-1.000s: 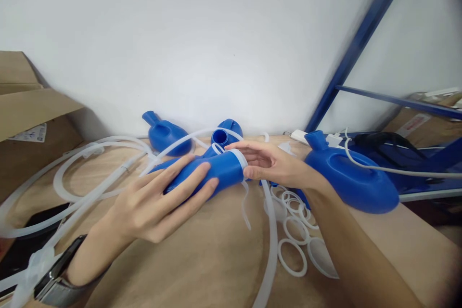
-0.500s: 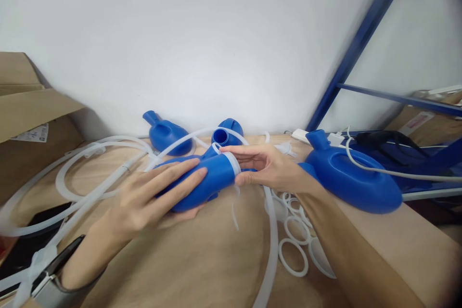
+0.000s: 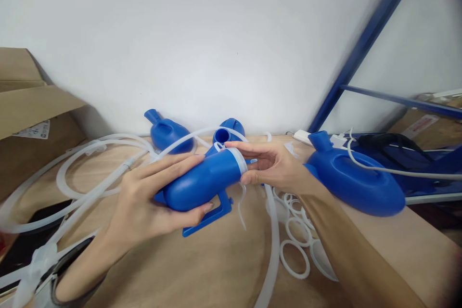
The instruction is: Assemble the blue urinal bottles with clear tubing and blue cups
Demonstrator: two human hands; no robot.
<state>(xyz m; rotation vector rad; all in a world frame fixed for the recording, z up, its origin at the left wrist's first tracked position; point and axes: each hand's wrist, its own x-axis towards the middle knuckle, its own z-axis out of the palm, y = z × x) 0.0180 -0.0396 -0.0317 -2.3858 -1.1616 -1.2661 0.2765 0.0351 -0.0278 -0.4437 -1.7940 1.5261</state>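
Observation:
My left hand [image 3: 147,197] is closed around the rounded end of a blue plastic bottle [image 3: 198,185], its thumb along the underside. The bottle lies tilted above the table, its wide end to the right, and a blue handle [image 3: 212,216] sticks out below. A translucent white ring [image 3: 237,161] sits around that wide end. Pinching the ring's edge, my right hand [image 3: 272,166] has its fingers over the top and far side and its thumb below; the opening is partly hidden. A thin white strip [image 3: 241,209] dangles beneath.
Two blue bottles [image 3: 169,135] [image 3: 233,127] stand by the wall. A larger blue jug [image 3: 357,180] is at the right. Coiled translucent tubing [image 3: 108,166] lies left, several white rings [image 3: 294,260] lie right. A cardboard box [image 3: 36,144] is far left, a blue metal frame [image 3: 364,43] right.
The bottle has turned in my left hand, so its handle now shows below. My left thumb has come round to the near underside, and my right hand stays at the ring.

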